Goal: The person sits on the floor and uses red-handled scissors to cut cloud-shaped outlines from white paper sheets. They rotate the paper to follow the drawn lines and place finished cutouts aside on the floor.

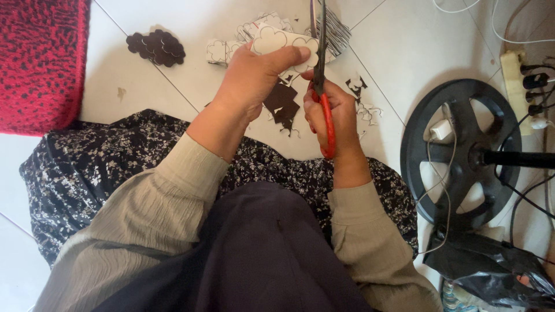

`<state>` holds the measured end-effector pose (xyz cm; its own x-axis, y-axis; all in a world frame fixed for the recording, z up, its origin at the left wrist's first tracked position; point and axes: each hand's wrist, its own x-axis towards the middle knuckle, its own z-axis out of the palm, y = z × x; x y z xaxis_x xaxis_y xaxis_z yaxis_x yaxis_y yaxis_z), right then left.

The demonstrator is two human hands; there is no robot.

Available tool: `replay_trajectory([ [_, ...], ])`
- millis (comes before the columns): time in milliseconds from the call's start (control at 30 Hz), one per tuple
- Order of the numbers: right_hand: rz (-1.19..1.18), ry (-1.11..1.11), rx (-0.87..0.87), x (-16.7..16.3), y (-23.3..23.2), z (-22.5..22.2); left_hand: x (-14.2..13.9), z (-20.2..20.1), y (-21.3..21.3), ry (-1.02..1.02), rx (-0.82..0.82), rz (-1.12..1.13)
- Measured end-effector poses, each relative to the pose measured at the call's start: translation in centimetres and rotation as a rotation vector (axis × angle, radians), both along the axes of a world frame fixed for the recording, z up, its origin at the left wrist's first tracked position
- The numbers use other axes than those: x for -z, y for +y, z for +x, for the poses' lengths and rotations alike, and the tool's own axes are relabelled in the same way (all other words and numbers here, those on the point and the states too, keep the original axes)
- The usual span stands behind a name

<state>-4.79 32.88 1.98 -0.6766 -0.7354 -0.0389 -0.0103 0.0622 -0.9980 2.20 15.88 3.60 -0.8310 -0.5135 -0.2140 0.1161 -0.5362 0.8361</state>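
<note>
Cloud-outlined paper strip (pixel 277 41), pinched in your left hand (pixel 254 78): your thumb lies near the scissors (pixel 321 69) your right hand (pixel 335 115) grips, risking a nick.

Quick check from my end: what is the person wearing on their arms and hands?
Both arms are in long, loose sleeves of crinkled beige-olive fabric, ending at the wrists. The left hand and right hand are bare: no gloves, rings, watch or bracelets visible.

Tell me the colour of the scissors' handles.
Red, on the scissors in the right hand; head view.
</note>
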Motion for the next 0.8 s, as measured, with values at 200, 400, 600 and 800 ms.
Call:
replay_trajectory([
  [200,0.002,0.021,-0.018,-0.4,0.0,-0.4,0.0,-0.6,-0.3,0.049,0.016,0.01],
  [400,0.016,0.026,-0.058,-1.2,0.9,-1.3,-0.2,-1.4,-0.5,0.011,0.035,-0.02],
  [600,0.082,0.046,-0.097,-1.4,2.4,-1.7,-0.1,-1.2,0.0,-0.003,0.083,-0.098],
  [800,0.061,0.06,-0.125,-1.4,2.9,-2.3,-0.4,-1.6,-0.2,-0.001,0.119,-0.152],
])
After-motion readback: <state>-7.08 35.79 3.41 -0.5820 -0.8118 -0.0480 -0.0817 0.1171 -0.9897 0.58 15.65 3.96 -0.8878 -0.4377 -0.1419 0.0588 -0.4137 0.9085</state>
